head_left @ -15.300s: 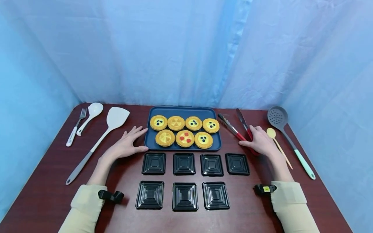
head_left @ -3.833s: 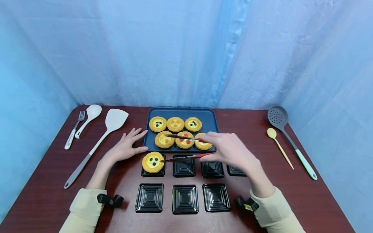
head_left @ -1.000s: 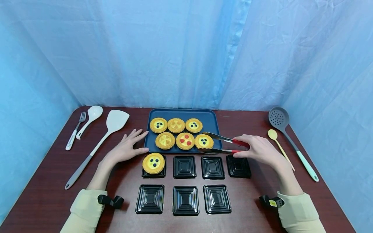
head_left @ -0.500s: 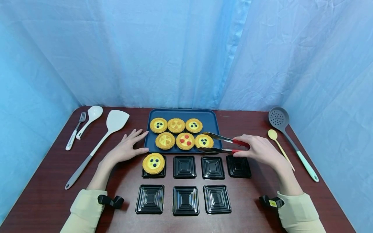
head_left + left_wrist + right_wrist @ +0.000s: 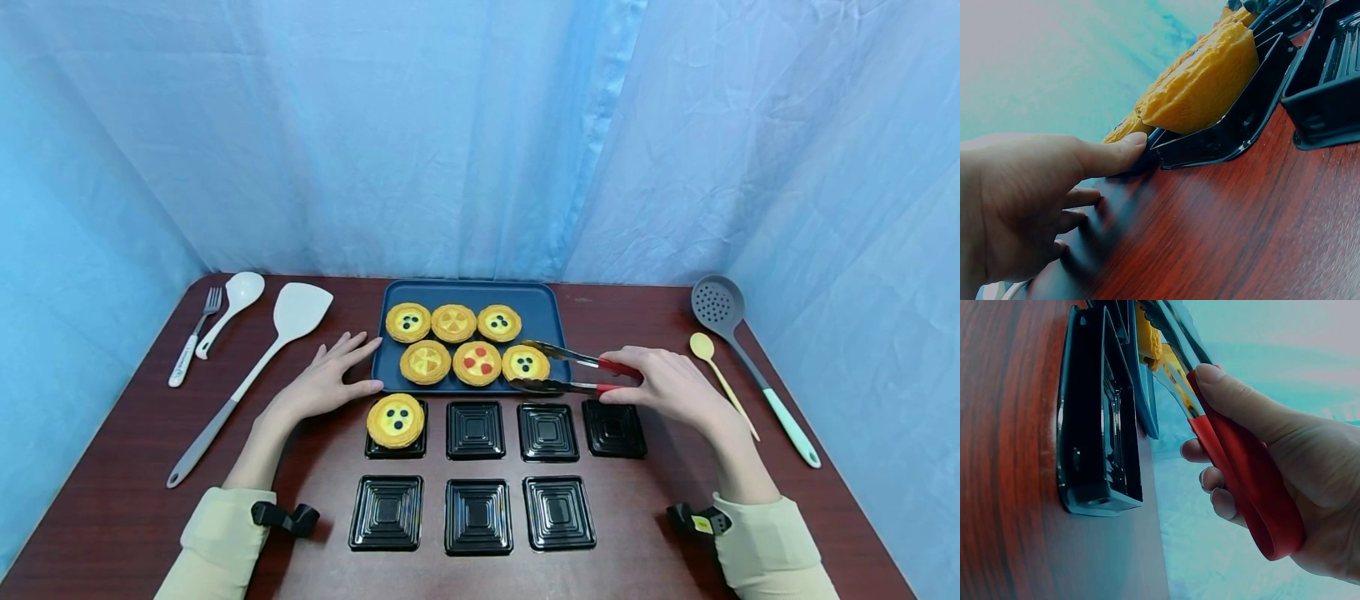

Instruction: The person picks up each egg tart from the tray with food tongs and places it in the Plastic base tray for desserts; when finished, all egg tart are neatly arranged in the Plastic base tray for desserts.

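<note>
My right hand [image 5: 663, 385] holds red-handled tongs [image 5: 1241, 469], thumb on one arm and fingers on the other. In the head view the tongs' spread tips reach over the right end of the blue tray [image 5: 542, 312], either side of a blueberry-topped egg tart [image 5: 525, 364]. My left hand [image 5: 322, 383] lies with fingers spread at the tray's left edge; in the left wrist view its thumb touches the tray's corner. Several more tarts stand in two rows on the tray, one a strawberry-topped tart [image 5: 477, 364]. Another blueberry tart [image 5: 395, 421] sits in the front-left black container.
Several square black containers [image 5: 475, 431] stand in two rows before the tray. On the left lie a fork [image 5: 197, 333], a white spoon [image 5: 232, 304] and a spatula [image 5: 262, 358]. On the right are a yellow spoon [image 5: 712, 367] and a grey skimmer [image 5: 731, 333].
Since the earliest frame, my right hand has picked up the tongs, and one blueberry tart has gone from the tray's right end to a black container. Over the last second nothing has visibly moved.
</note>
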The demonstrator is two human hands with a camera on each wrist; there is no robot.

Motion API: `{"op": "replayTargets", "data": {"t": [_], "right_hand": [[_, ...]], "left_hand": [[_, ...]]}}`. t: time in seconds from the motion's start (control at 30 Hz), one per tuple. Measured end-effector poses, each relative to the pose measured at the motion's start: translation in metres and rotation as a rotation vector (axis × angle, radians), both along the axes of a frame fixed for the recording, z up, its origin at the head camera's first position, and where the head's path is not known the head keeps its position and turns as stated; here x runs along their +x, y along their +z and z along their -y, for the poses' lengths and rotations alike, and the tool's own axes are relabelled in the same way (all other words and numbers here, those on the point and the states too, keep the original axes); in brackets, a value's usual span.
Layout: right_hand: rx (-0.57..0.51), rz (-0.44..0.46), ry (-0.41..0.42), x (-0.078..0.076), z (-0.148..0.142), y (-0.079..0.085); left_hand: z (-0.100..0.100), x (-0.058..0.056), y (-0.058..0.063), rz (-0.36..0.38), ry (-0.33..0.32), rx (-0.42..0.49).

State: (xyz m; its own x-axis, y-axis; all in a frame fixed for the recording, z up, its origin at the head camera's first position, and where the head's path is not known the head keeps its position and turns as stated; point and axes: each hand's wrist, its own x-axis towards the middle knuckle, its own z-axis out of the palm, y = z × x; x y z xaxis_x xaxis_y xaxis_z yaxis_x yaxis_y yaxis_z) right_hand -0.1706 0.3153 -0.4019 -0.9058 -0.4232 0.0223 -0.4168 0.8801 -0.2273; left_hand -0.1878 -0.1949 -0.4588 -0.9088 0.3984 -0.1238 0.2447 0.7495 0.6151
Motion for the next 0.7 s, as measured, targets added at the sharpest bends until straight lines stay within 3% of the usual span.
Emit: {"op": "replayTargets", "data": {"t": [0.7], "right_hand": [[0.013,-0.003,-0.004,0.0014,0.0006,0.0008]], "left_hand": [[-0.0007,0.0000,-0.0011,0.002,0.002,-0.004]]}}
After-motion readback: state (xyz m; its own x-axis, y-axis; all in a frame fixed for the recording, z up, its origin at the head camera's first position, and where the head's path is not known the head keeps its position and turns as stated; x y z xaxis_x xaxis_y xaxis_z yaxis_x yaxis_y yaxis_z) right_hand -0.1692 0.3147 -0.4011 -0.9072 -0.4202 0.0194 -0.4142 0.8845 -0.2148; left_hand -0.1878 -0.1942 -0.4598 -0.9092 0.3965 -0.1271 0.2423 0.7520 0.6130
